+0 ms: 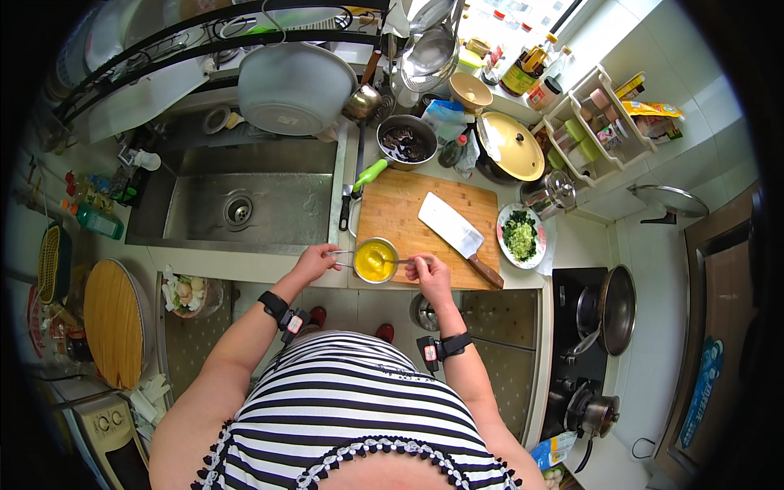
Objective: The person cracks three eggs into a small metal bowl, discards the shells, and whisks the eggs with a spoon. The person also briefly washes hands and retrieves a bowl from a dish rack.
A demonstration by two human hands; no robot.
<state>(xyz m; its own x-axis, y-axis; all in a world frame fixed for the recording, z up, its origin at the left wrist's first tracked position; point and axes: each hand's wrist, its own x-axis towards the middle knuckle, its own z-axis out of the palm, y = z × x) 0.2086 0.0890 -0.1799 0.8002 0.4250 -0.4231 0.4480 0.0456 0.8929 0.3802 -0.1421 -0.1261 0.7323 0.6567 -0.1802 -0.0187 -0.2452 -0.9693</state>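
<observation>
My left hand [317, 263] grips the wire handle of a small metal pot [376, 280] at the counter's front edge. Yellow beaten egg [371, 258] fills part of the pot. Between the fingers of my right hand [431, 277] is a thin metal utensil [401, 261], its far end dipped in the egg; whether it is a fork or a spoon is hidden. Behind and to the right, a cleaver [451, 223] with a brown wooden handle lies flat on the wooden cutting board [392, 205]. A plate [506, 256] of chopped greens [520, 236] stands right of the board.
Left of the board is a steel sink [251, 184]. Behind it, a saucepan [407, 160] with a green handle holds dark soaked pieces. A yellow-lidded pot [517, 147] stands at the back right. The black stove [563, 300] at right carries a frying pan [618, 309] and a small pot [600, 415].
</observation>
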